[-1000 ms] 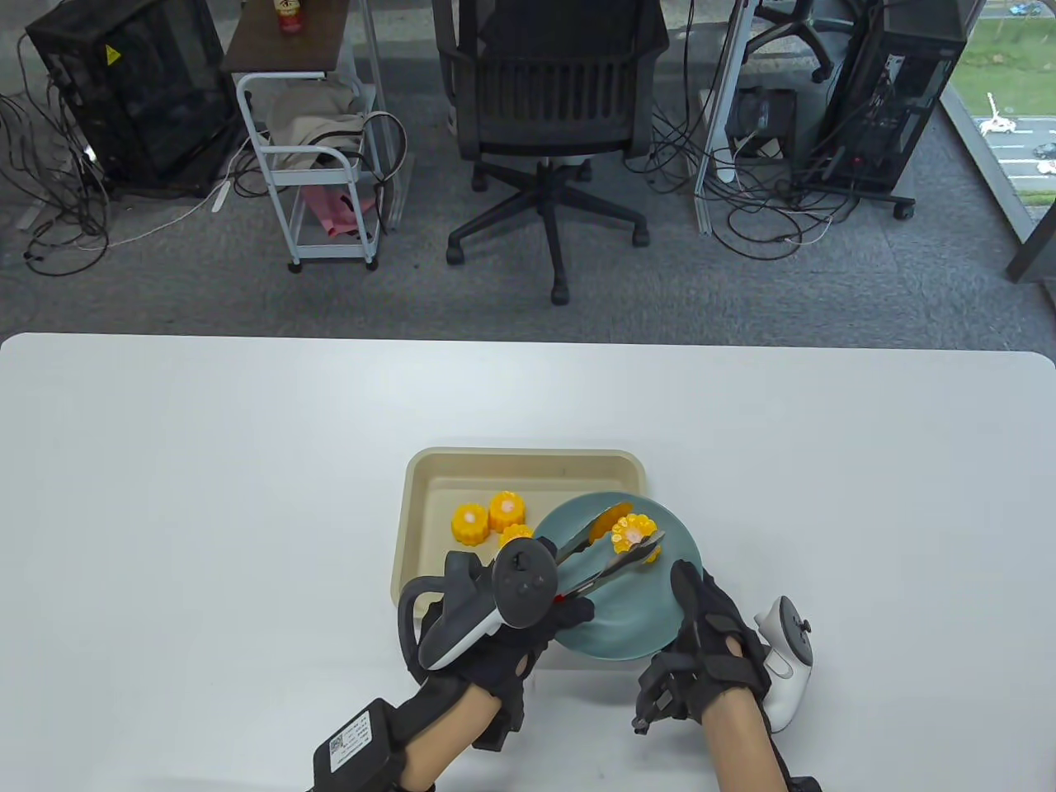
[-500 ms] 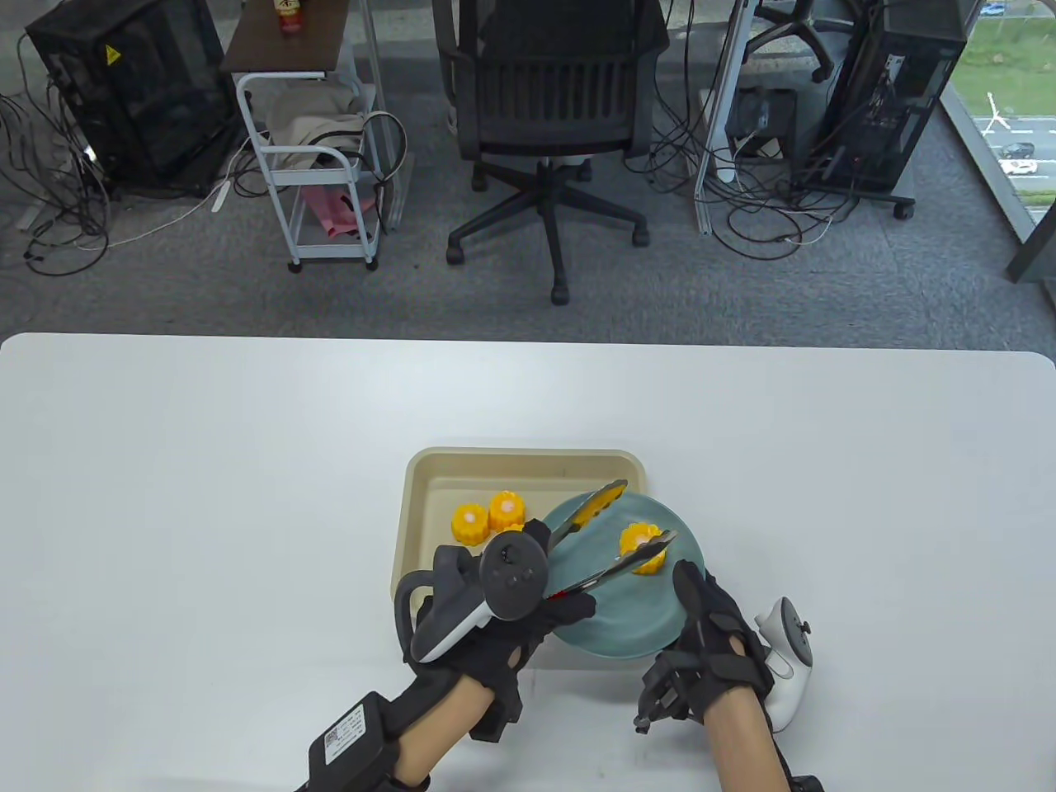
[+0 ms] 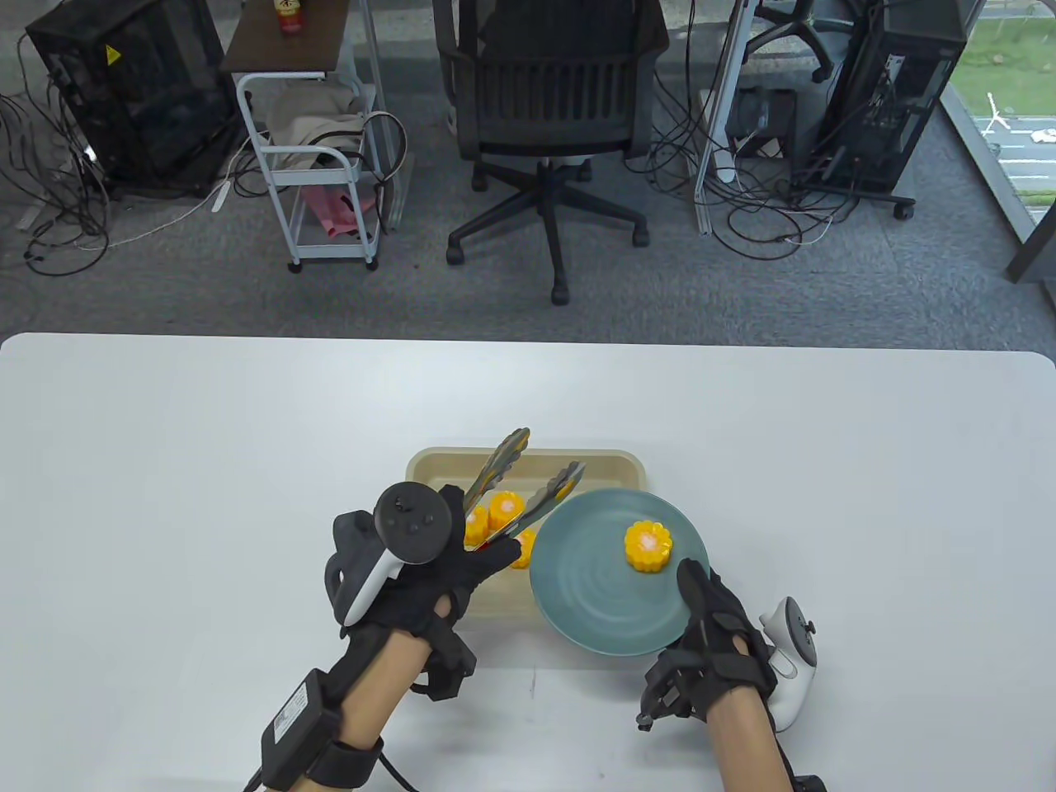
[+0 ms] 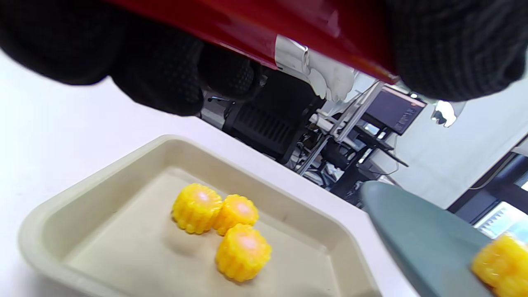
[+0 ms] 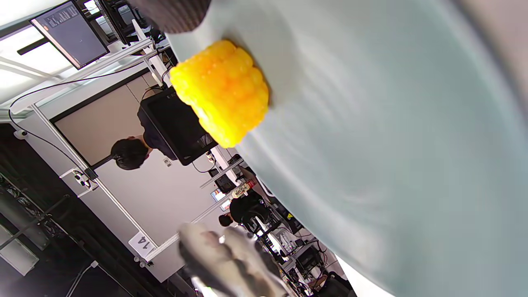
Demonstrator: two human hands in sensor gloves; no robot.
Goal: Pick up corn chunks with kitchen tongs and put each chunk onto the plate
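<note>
My left hand (image 3: 462, 569) grips the red-handled kitchen tongs (image 3: 528, 483); their metal tips stand apart and empty above the beige tray (image 3: 429, 470). Three yellow corn chunks (image 3: 505, 510) lie together in the tray, and the left wrist view shows these corn chunks (image 4: 225, 222) below the tong handle (image 4: 247, 29). One corn chunk (image 3: 648, 546) sits on the teal plate (image 3: 594, 594), which overlaps the tray's right side. My right hand (image 3: 705, 615) holds the plate's near right rim, thumb on top. The right wrist view shows that chunk (image 5: 220, 90) on the plate (image 5: 392, 144).
The white table (image 3: 206, 462) spreads wide on both sides of the tray. Behind its far edge stand an office chair (image 3: 549, 107), a small white cart (image 3: 318, 165) and computer towers with loose cables on the floor.
The tongs opened and left the corn chunk lying on the plate. My left hand then swung the tongs left, from over the plate to over the tray. The right hand kept still.
</note>
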